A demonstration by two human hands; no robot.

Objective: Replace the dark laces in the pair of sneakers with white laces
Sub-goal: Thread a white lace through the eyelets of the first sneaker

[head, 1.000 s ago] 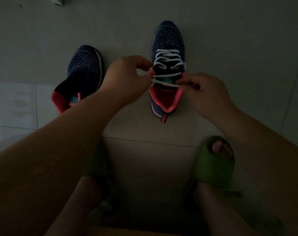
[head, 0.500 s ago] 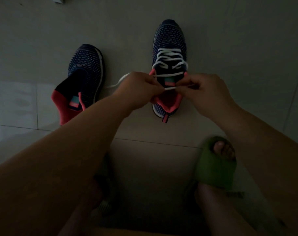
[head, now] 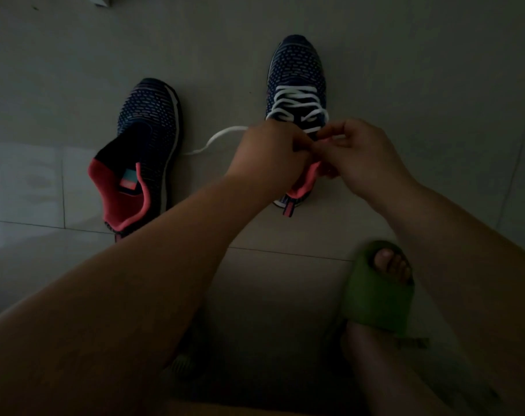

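Head view: on the tiled floor, the right sneaker carries a white lace. Above its tongue, the left hand and right hand meet, each grip pinched on the lace. The left sneaker lies laceless beside it.

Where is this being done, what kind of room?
Probably a dim room at home: a bare tiled floor, the person crouching in green slippers, and sneakers set straight on the tiles.
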